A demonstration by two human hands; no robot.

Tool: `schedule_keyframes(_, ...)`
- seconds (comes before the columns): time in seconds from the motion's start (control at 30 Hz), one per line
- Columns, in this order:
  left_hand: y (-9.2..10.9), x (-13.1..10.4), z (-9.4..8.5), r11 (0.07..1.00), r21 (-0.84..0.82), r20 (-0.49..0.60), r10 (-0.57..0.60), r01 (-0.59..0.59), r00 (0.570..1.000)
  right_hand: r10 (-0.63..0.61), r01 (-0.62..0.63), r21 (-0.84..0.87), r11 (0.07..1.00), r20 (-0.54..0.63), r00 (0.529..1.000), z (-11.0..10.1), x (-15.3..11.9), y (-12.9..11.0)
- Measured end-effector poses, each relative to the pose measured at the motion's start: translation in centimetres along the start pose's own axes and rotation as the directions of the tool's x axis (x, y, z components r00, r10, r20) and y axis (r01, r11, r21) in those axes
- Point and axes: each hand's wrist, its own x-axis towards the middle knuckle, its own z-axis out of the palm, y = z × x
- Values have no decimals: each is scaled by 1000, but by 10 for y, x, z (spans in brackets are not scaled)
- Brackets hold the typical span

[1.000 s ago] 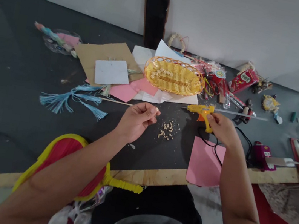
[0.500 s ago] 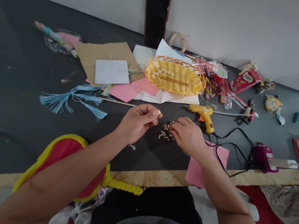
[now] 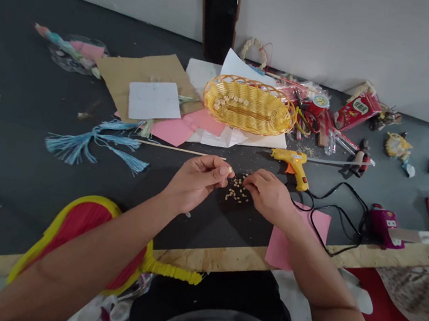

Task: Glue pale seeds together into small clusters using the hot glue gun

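My left hand [image 3: 196, 182] is closed, with thumb and forefinger pinching a small pale bead-like piece [image 3: 230, 170]. Across from it, my right hand [image 3: 268, 194] has its fingertips pressed together at the edge of a scatter of tiny beige pieces [image 3: 238, 191] on the dark tabletop. Whether those fingertips hold a piece is hidden. A thin wooden stick [image 3: 179, 149] lies just behind my left hand, reaching to light-blue tassels [image 3: 77, 144] on the left. The yellow glue gun [image 3: 297, 169] rests beyond my right hand.
A yellow woven basket [image 3: 253, 115] holding small pale clusters stands on papers [image 3: 154, 101]. A red fan with yellow trim [image 3: 93, 217] lies under my left forearm, pink paper [image 3: 280, 248] under my right. A black cord [image 3: 344, 207] loops right. A phone [image 3: 219, 10] leans on the wall.
My left hand has shifted slightly right, closer to my right hand, still pinching the pale piece. My right hand stays by the scattered pieces. The view has tilted slightly.
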Motion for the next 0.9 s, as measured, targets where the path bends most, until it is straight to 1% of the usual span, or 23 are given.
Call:
schedule_keyframes(0.07, 0, 0, -1, 1000, -1, 1, -2, 2, 1000, -25, 25, 15, 1000, -28, 999, -1, -1, 2)
schedule_keyframes(0.17, 0, 0, -2, 1000, 7, -5, -3, 3, 1000, -55, 55, -21, 998, 1, 998, -2, -3, -1)
schedule_keyframes(0.3, -1, 0, -2, 1000, 24, -16, 2, -2, 1000, -23, 27, -105, 994, 45, 999, -3, -4, -9)
schedule_keyframes(0.43, -2, 0, -1, 1000, 27, -16, -7, 7, 1000, 8, -3, -151, 989, 34, 999, -1, -5, -14)
schedule_keyframes(0.53, -1, 0, -1, 999, 33, -11, -10, 10, 1000, -14, 16, -150, 988, 12, 1000, 3, -4, -12)
schedule_keyframes(0.6, -1, 0, -1, 999, 42, -9, -16, 16, 1000, -59, 54, -90, 994, -46, 997, 4, -3, -9)
schedule_keyframes(0.67, -1, 0, -1, 998, 60, -9, -28, 29, 1000, -115, 123, 36, 992, -181, 977, 3, -2, -6)
schedule_keyframes(0.73, -1, -1, -1, 994, 88, -7, -67, 67, 998, -134, 207, 178, 962, -353, 926, -1, -3, -6)
schedule_keyframes(0.8, -2, -2, 0, 984, 115, 2, -135, 134, 991, -117, 277, 275, 921, -483, 868, -4, -4, -10)
schedule_keyframes(0.83, -2, -3, 0, 978, 126, 12, -167, 164, 986, -112, 306, 301, 903, -523, 845, -5, -5, -13)
schedule_keyframes(0.9, -2, -4, 2, 969, 141, 45, -209, 201, 977, -115, 350, 322, 879, -570, 814, -5, -7, -19)
